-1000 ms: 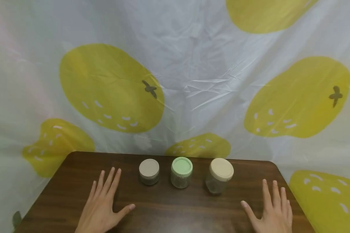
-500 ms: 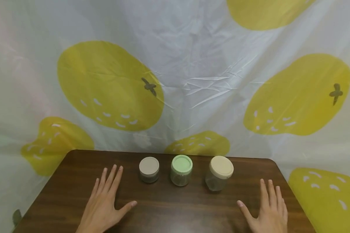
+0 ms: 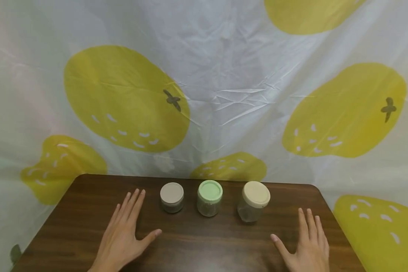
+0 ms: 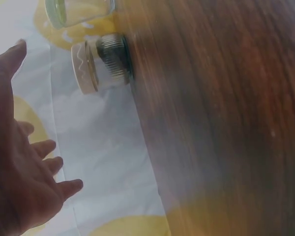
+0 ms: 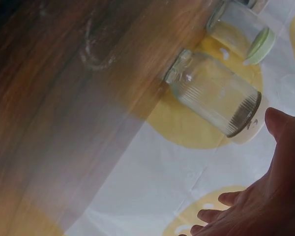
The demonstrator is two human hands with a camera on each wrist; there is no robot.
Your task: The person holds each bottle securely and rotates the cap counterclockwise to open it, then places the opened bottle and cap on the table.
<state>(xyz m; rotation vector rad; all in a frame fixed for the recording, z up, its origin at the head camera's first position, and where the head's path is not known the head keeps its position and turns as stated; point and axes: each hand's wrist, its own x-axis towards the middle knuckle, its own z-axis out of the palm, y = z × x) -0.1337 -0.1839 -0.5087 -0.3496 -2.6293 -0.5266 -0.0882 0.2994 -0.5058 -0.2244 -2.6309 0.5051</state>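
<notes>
Three lidded glass jars stand upright in a row toward the back of the table. A short jar with a greyish-white lid [image 3: 172, 196] is on the left. Its ribbed side and a dark patch show in the left wrist view. The green-lidded jar [image 3: 209, 198] stands in the middle, and the tallest, a cream-lidded jar [image 3: 254, 201], on the right. My left hand [image 3: 120, 238] is left of the short jar, fingers extended and thumb spread toward the middle. To the right of the cream-lidded jar, my right hand [image 3: 307, 243] mirrors it. Neither hand holds or touches a jar; both hover above the tabletop.
The dark brown wooden table [image 3: 197, 249] has rounded back corners. Behind it hangs a whitish cloth [image 3: 221, 68] printed with large yellow fruit, close to the table's back edge.
Both hands have drifted inward, the right hand leftward and the left slightly rightward and forward. The jars keep their places on the table; the head view has shifted slightly.
</notes>
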